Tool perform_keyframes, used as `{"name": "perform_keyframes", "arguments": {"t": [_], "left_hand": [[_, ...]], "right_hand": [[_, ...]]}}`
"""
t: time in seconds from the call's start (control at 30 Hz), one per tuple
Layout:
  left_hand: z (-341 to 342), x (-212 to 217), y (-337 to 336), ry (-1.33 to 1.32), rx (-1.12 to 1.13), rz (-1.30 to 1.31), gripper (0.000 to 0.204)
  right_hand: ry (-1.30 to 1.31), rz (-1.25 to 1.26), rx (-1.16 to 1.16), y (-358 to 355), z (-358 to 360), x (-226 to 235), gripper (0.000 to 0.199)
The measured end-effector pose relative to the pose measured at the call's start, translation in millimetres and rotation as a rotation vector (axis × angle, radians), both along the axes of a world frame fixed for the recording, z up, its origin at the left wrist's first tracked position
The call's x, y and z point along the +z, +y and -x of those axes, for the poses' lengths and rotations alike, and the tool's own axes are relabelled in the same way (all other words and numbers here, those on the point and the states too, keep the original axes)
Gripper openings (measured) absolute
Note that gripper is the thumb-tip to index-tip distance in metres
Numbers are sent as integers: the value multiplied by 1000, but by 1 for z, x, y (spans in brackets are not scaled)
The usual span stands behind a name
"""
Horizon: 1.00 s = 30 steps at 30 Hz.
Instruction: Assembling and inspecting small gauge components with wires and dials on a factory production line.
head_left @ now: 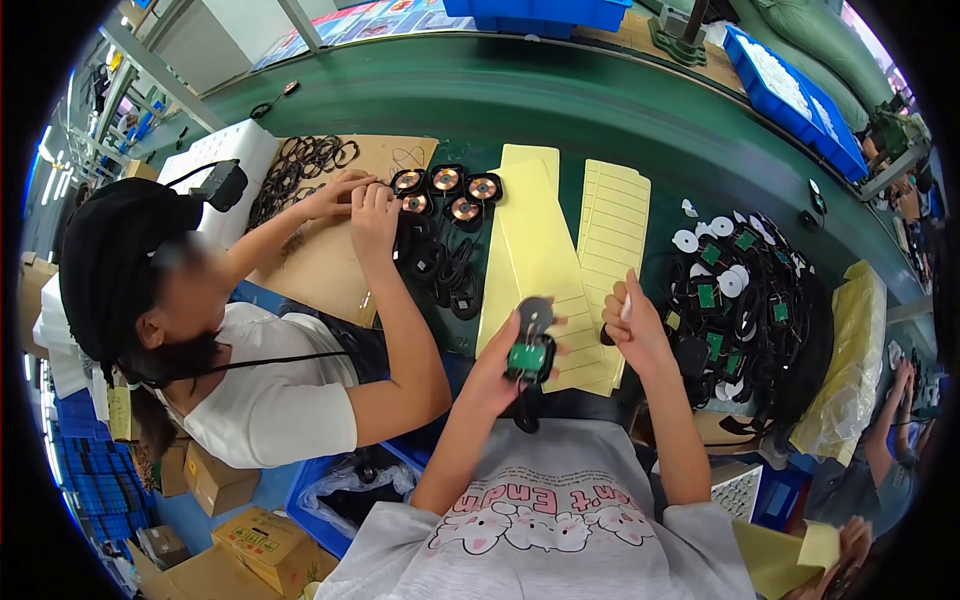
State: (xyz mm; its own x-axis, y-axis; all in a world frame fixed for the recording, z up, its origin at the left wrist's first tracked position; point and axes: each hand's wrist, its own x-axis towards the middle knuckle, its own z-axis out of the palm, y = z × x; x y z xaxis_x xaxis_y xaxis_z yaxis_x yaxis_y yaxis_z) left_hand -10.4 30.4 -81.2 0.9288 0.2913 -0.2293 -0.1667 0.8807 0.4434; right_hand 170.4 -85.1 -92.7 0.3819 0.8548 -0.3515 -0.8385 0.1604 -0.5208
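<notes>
My left hand grips a green circuit board in a dark housing, with a round grey disc at its upper end. A black cable hangs below the board. Over the yellow sheets, my right hand is closed, its fingers curled. A small white piece shows at its fingertips and something dark at its edge; I cannot make out what it holds. Yellow lined sheets lie in stacks beyond both hands. To the right is a heap of black cabled units with green boards and white discs.
At my left a co-worker handles black units with copper coils beside a cardboard sheet bearing black rings. A green conveyor runs behind. Blue trays stand on the far side. Clear plastic wrap borders the heap.
</notes>
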Motion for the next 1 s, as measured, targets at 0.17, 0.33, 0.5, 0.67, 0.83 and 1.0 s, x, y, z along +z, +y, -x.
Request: {"name": "perform_keyframes", "arguments": {"t": [0.17, 0.33, 0.5, 0.67, 0.83, 1.0], "left_hand": [[-31, -49, 14, 106, -44, 94, 46], [-34, -60, 14, 77, -65, 120, 46], [-37, -59, 8, 116, -23, 147, 45], [-37, -60, -4, 73, 43, 86, 42], [-38, -65, -6, 33, 62, 178, 41], [-36, -68, -9, 5, 96, 154, 42]], "right_hand": [[-318, 476, -55, 34, 2, 28, 13], [-1745, 695, 179, 31, -8, 2, 16], [-2329, 618, 199, 26, -6, -17, 16], [-2054, 478, 217, 34, -25, -17, 15], [-1896, 522, 247, 27, -29, -16, 14], [-1319, 488, -131, 0, -10, -8, 9]]}}
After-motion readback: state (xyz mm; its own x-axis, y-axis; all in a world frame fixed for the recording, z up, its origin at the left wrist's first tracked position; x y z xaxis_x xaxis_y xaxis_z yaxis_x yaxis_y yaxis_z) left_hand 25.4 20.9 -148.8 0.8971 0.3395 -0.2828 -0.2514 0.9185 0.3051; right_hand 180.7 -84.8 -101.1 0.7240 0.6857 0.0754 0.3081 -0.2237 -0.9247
